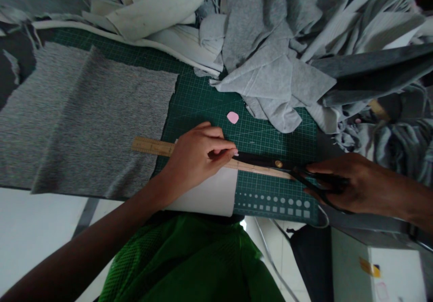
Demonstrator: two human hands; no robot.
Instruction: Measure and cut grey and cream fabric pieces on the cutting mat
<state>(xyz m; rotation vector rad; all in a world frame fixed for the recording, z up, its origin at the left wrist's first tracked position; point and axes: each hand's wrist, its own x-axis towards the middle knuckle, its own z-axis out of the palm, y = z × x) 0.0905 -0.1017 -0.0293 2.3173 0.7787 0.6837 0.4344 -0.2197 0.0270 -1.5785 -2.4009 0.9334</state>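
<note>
My right hand [352, 182] is closed round the handles of black scissors [260, 159] with a brass pivot. Their blades look closed and point left, ending at the fingertips of my left hand [203, 155]. Thumb and forefinger of that hand are pinched together; what they hold, if anything, is too small to make out. Below both lies a wooden ruler [152, 146], its left end over grey knit fabric [111, 99]. A pale flat sheet [209, 193] rests under my left hand, partly hidden by it.
A green cutting mat [199, 103] with a printed grid covers the work surface. On it lies a pink piece of tailor's chalk [232, 117]. Grey and cream fabric scraps [270, 31] are heaped along the far side. A white box [395, 270] stands at lower right.
</note>
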